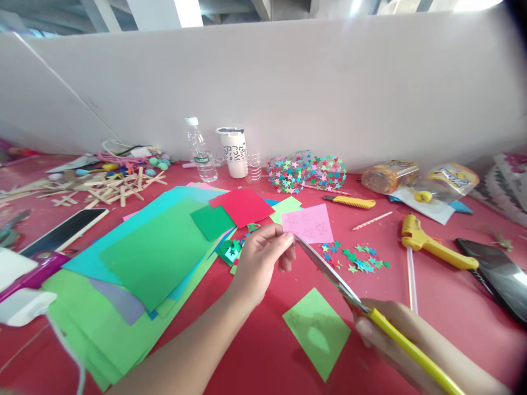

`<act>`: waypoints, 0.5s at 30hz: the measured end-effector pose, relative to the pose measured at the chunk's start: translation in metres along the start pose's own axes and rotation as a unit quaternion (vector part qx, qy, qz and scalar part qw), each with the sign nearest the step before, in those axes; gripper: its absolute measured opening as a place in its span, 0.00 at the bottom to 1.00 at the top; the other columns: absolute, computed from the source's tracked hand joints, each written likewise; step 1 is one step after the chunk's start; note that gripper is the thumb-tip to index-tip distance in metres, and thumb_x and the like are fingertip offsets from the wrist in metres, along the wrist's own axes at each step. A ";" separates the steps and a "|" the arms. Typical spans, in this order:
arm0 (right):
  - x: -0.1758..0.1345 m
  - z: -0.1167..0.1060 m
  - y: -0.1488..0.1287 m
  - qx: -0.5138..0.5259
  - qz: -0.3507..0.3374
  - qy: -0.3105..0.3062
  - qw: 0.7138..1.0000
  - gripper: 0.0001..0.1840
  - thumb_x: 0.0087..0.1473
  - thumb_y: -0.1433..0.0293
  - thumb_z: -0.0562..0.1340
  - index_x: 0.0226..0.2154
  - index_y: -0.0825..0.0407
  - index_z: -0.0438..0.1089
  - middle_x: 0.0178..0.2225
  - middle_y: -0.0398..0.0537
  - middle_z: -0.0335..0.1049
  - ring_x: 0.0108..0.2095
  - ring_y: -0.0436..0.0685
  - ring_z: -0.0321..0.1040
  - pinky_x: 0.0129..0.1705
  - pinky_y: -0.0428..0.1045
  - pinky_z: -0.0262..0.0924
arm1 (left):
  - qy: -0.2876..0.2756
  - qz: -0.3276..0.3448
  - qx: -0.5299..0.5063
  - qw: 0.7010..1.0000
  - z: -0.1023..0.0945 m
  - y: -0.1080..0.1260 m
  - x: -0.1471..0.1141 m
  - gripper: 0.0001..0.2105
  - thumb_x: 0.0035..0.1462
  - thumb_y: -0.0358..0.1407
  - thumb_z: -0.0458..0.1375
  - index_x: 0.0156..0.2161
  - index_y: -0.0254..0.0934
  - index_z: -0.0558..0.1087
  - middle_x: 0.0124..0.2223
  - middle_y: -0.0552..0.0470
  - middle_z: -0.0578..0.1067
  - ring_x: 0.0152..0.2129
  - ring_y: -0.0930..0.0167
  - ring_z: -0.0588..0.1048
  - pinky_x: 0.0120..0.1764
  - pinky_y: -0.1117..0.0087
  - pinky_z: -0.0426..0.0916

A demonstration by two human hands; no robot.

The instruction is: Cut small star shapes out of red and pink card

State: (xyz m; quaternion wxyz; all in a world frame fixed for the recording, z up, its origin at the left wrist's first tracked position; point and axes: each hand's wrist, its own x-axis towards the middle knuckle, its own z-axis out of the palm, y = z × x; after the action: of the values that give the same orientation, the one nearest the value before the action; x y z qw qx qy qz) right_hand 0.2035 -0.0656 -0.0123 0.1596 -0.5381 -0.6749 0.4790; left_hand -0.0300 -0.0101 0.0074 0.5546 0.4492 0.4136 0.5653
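A pink paper square [309,222] with several stars drawn on it is pinched at its lower left corner by my left hand [263,258], thumb against fingers. Scissors with yellow handles [405,343] are in my right hand [382,329], fingers wrapped round them. The long metal blades point up and left, their tips at the paper's lower edge beside my left thumb. Whether the tips cut into it I cannot tell. Beneath the blades a light green square [313,312] with faint marks lies on the red table. Small cut paper stars [362,260] are scattered behind the scissors.
Coloured sheets [152,252] overlap at left, near a phone [66,227] and wooden sticks [119,186]. A bottle [201,156], cup [234,153] and star-covered containers [307,173] stand at the back. Rightward lie a yellow cutter [349,202] and glue gun [436,247].
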 end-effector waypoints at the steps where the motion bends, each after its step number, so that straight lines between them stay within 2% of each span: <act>1: 0.000 0.000 0.000 -0.002 -0.001 0.001 1.000 0.40 0.51 0.30 0.49 0.23 0.50 0.63 0.22 0.36 0.46 0.24 0.52 0.45 0.26 0.48 0.46 | -0.001 0.001 -0.002 1.000 0.000 0.000 0.000 0.09 0.55 0.38 0.61 0.26 0.36 0.73 0.21 0.57 0.72 0.15 0.78 0.67 0.20 0.77 0.60; 6: -0.001 0.000 -0.008 0.015 0.009 0.016 1.000 0.41 0.48 0.28 0.50 0.22 0.50 0.63 0.22 0.37 0.48 0.24 0.52 0.48 0.26 0.48 0.52 | 0.001 0.001 -0.022 1.000 0.001 -0.001 -0.001 0.08 0.55 0.36 0.61 0.26 0.35 0.73 0.21 0.56 0.73 0.15 0.79 0.68 0.20 0.77 0.60; 9: -0.003 0.000 -0.013 0.043 0.023 0.009 0.999 0.42 0.46 0.28 0.51 0.24 0.51 0.66 0.21 0.38 0.53 0.21 0.50 0.49 0.20 0.46 0.48 | 0.005 -0.007 -0.037 0.999 0.001 -0.002 -0.002 0.09 0.54 0.36 0.61 0.25 0.35 0.73 0.21 0.55 0.73 0.15 0.78 0.68 0.20 0.76 0.61; 11: -0.007 0.002 -0.012 0.068 0.029 0.021 0.997 0.42 0.45 0.28 0.52 0.25 0.51 0.69 0.21 0.40 0.59 0.22 0.51 0.55 0.20 0.45 0.53 | 0.007 -0.012 -0.040 0.999 0.003 -0.003 -0.003 0.09 0.53 0.36 0.61 0.25 0.34 0.73 0.21 0.54 0.73 0.15 0.77 0.69 0.21 0.75 0.61; 13: -0.011 0.004 -0.008 0.091 0.036 0.055 0.994 0.41 0.46 0.30 0.56 0.31 0.51 0.74 0.26 0.46 0.69 0.28 0.57 0.66 0.29 0.47 0.65 | 0.004 -0.018 -0.040 0.999 0.004 -0.003 -0.004 0.10 0.52 0.37 0.61 0.24 0.34 0.73 0.21 0.54 0.73 0.15 0.77 0.68 0.21 0.74 0.62; 15: -0.015 0.005 -0.001 0.095 0.047 0.082 0.991 0.38 0.50 0.34 0.58 0.40 0.50 0.76 0.32 0.50 0.75 0.35 0.62 0.72 0.37 0.50 0.70 | -0.002 -0.023 -0.042 0.999 0.006 -0.003 -0.005 0.10 0.52 0.37 0.61 0.23 0.35 0.73 0.21 0.54 0.73 0.15 0.77 0.68 0.21 0.74 0.62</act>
State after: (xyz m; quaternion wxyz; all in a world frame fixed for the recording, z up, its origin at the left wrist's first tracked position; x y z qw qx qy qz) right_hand 0.2050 -0.0813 -0.0090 0.2420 -0.5894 -0.5848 0.5020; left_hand -0.0239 -0.0156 0.0056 0.5867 0.4172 0.3983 0.5684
